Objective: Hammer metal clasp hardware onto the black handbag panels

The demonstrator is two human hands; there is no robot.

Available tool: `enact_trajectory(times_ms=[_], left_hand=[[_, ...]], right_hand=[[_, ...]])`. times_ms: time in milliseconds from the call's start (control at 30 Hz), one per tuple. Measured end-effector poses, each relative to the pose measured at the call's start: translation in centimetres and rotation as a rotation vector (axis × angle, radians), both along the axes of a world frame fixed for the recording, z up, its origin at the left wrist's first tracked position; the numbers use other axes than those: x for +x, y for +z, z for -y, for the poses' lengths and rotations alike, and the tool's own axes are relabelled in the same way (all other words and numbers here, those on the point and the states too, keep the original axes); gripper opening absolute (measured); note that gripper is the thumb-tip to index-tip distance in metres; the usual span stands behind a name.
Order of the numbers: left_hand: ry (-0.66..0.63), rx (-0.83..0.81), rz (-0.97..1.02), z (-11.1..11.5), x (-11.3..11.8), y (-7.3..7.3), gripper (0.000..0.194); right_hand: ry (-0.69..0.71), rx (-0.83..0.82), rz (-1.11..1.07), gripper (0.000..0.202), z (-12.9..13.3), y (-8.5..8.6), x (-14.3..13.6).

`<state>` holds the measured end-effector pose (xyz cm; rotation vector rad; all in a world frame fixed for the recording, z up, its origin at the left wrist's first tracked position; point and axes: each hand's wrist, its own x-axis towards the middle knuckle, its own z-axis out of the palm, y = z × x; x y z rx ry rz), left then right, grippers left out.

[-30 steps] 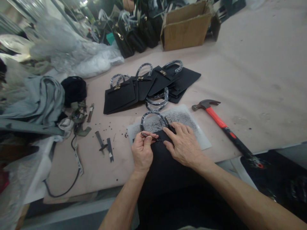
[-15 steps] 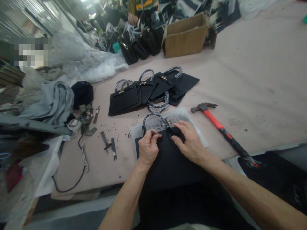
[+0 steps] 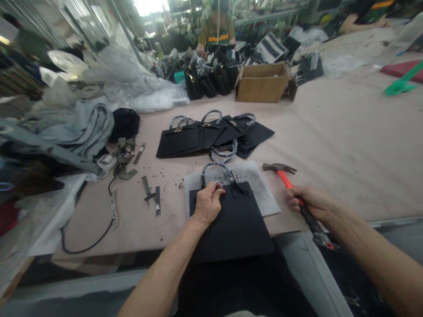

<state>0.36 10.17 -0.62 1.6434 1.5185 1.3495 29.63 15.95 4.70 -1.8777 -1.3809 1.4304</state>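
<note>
A black bag panel [image 3: 236, 229] with a plastic-wrapped handle [image 3: 213, 166] lies partly on a white, black-speckled board [image 3: 264, 193] and reaches past the table's front edge. Near the panel's top edge, my left hand [image 3: 207, 204] is closed in a pinch around a small shiny metal piece [image 3: 217, 185], whose lower end the fingers hide. To the right, my right hand [image 3: 309, 200] wraps around the red-and-black handle of a claw hammer [image 3: 280, 169]. The hammer's head points away from me, close to the tabletop; whether it touches cannot be made out.
Several black bag panels [image 3: 181, 143] with wrapped handles overlap behind the board. Left of it lie dark metal tools [image 3: 157, 200], small black bits and a cable [image 3: 99, 246]. Farther back are a cardboard box [image 3: 261, 88], black bags [image 3: 193, 83], plastic wrap [image 3: 155, 97] and a person [image 3: 216, 33].
My right hand has left the panel, moved right and closed on the hammer's handle. My left hand still pinches the metal piece at the panel's top. The camera view has tilted up.
</note>
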Motion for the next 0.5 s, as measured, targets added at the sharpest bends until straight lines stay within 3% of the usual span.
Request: enact_trajectory(times_ms=[133, 200, 300, 433, 500], left_hand=[[-0.022, 0.027, -0.025, 0.0, 0.0, -0.2, 0.014], [-0.023, 0.029, -0.046, -0.1, 0.0, -0.3, 0.015], [-0.020, 0.051, -0.066, -0.1, 0.0, -0.5, 0.015], [-0.029, 0.075, -0.078, 0.0, -0.1, -1.0, 0.013], [-0.038, 0.075, -0.087, 0.0, -0.1, -1.1, 0.014]], right_hand=[[0.013, 0.093, -0.102, 0.028, 2.7, 4.3, -3.4], [0.080, 0.321, -0.036, 0.037, 4.1, 6.1, -4.9], [0.308, 0.697, 0.267, 0.036, 5.4, 7.6, -6.7], [0.611, 0.691, 0.546, 0.031, 5.5, 8.8, -7.6], [0.586, 0.737, 0.552, 0.034, 5.4, 10.3, -7.7]])
